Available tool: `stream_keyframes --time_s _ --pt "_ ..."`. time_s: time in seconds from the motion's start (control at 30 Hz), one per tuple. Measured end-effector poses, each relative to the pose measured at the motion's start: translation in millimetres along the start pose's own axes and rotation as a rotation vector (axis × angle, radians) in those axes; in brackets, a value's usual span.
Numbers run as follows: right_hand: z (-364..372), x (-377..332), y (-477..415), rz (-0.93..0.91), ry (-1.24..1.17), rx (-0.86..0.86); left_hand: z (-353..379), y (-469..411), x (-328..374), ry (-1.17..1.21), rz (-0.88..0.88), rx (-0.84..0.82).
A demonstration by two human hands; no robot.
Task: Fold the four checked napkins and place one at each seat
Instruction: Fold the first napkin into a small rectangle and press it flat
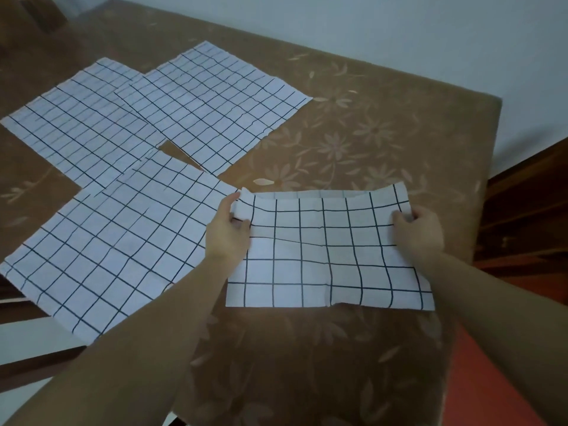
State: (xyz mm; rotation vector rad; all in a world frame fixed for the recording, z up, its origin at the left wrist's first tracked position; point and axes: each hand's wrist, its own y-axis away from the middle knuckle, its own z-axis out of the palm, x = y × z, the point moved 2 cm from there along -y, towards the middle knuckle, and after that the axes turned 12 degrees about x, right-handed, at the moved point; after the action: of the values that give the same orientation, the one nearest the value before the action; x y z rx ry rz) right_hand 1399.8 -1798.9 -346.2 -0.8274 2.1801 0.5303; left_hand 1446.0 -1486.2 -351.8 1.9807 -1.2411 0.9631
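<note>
A white napkin with a dark check (322, 250) lies doubled over on the table in front of me, its far edge slightly raised. My left hand (227, 232) pinches its far left corner. My right hand (419, 232) pinches its far right corner. Three more checked napkins lie flat and unfolded to the left: one near me (116, 250), one at the far left (83, 127), and one at the back (215, 103). They overlap each other at their edges.
The table wears a brown cloth with a pale flower pattern (368, 142). Its right edge runs close to my right hand. A wooden chair (522, 216) stands at the right, and a pale wall rises behind the table.
</note>
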Motion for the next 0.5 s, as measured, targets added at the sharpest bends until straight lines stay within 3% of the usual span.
stream_keyframes --time_s 0.27,0.37,0.43,0.5 --pt "16.6 5.3 -17.7 -0.04 0.008 0.034 13.9 -6.2 -0.9 -0.066 0.125 0.045" --pt "20.9 -1.6 -13.3 -0.075 0.249 0.145 19.1 3.7 -2.2 -0.367 0.522 0.188" --pt "28.0 -17.6 3.5 -0.207 0.323 0.144 35.4 24.7 9.2 -0.607 0.705 0.051" --pt "45.9 -34.6 29.2 -0.554 0.41 0.018 60.0 45.7 15.1 -0.775 0.722 -0.233"
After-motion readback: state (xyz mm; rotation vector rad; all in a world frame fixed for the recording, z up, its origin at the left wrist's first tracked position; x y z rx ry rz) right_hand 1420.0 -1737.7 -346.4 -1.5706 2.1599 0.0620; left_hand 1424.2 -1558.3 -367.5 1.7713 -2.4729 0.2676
